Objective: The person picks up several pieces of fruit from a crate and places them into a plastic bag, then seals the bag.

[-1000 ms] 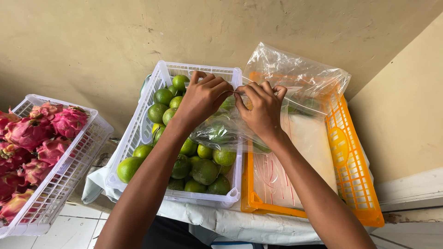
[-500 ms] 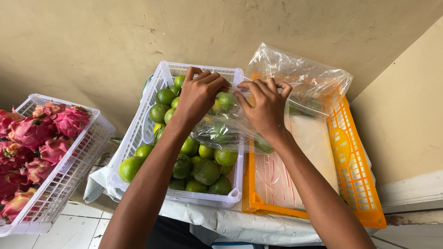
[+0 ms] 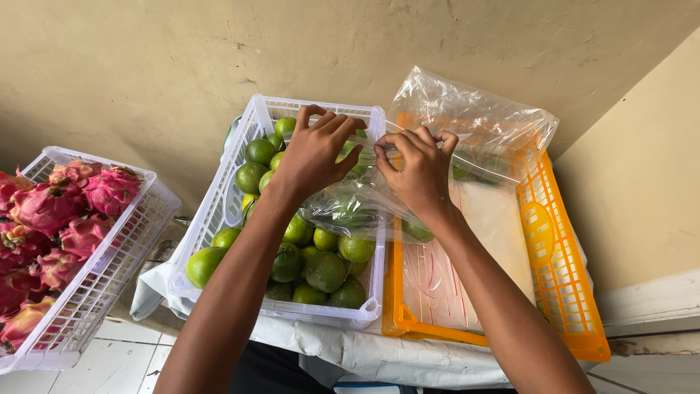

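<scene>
Head view, left hand: our left hand (image 3: 315,155) hovers over the far end of the white basket (image 3: 219,211), fingers curled and pinched on the near edge of the clear plastic bag (image 3: 350,208); the thumb presses the film from below.
Head view, right hand: our right hand (image 3: 417,169) sits just beside the left, fingertips bent inward and nipping the same bag mouth; the two hands nearly touch at the opening.
Head view, bag position: the bag hangs between both hands, straddling the rim shared by the white basket and the orange basket (image 3: 561,284), with a few green fruits (image 3: 343,211) already sagging in its bottom.
Head view, limes: loose green limes (image 3: 324,270) fill the white basket under our forearms.
Head view, other plastic: a second, puffed clear bag (image 3: 474,117) stands over the far end of the orange basket, and flat bags (image 3: 452,284) line its floor.
Head view, surroundings: a white basket of pink dragon fruits (image 3: 51,219) stands well apart to the left, against the beige wall (image 3: 168,58).
Handling, our judgement: the film looks thin, soft and slippery, and light except for the fruit weighing its bottom; it will likely stretch or tear if pulled hard.
Where to hold, our judgement: we would grip the mouth edge at two opposite points, as now, and support the loaded bottom when lifting.
</scene>
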